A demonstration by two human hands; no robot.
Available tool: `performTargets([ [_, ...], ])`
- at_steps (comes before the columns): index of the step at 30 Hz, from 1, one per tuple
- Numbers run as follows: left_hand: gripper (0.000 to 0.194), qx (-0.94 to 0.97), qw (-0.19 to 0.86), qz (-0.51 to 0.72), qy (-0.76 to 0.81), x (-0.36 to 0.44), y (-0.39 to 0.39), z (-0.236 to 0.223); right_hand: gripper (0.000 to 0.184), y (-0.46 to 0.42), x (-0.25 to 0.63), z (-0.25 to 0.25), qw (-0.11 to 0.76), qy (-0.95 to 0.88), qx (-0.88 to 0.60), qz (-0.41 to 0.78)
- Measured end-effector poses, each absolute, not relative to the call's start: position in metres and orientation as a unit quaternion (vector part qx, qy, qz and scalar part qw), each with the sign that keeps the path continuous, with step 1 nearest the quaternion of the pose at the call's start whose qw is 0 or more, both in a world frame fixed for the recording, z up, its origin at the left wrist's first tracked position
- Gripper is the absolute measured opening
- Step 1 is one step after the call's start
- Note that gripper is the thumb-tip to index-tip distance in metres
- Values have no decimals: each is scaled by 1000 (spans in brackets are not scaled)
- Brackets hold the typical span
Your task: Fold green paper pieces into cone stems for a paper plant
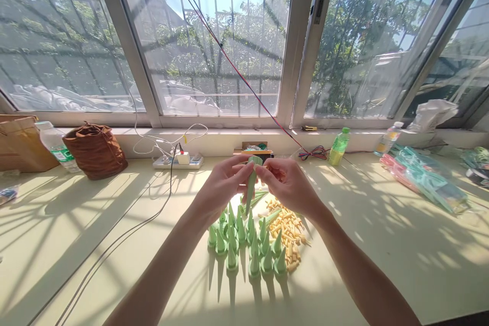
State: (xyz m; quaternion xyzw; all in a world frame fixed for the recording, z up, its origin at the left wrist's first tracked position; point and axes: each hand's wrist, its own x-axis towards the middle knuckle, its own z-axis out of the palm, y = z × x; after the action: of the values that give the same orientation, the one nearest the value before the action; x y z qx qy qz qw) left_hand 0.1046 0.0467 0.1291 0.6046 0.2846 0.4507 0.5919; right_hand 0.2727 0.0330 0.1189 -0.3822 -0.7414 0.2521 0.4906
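A pale green cone [250,189] hangs tip down from the fingers of my left hand [226,179], its wide end up. My right hand [287,179] is closed in a pinch right beside that wide end; whatever is between its fingertips is too small or hidden to name. Below both hands, several green cones [232,259] stand point up on the table in loose rows. A heap of small tan wooden-looking pegs [292,229] lies to their right. More green cones [269,218] lie on their sides near the heap, partly behind my hands.
Along the window sill side are a power strip [191,164] with cables, a small box [255,146], and a green bottle [339,146]. A brown cloth bag [95,150] stands at left. Bagged teal and pink items [428,178] lie at right. A cable [153,214] crosses the table.
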Motion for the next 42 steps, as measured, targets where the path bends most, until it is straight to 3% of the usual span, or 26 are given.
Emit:
performTargets([
  [27, 25, 583, 670, 372, 269, 100, 57, 125, 44, 28, 267, 120, 483, -752, -420, 161],
  [35, 46, 574, 654, 396, 292, 100, 59, 120, 42, 33, 268, 118, 473, -763, -411, 157],
  [42, 46, 607, 596, 425, 310, 100, 56, 122, 32, 33, 284, 125, 479, -770, -392, 157],
])
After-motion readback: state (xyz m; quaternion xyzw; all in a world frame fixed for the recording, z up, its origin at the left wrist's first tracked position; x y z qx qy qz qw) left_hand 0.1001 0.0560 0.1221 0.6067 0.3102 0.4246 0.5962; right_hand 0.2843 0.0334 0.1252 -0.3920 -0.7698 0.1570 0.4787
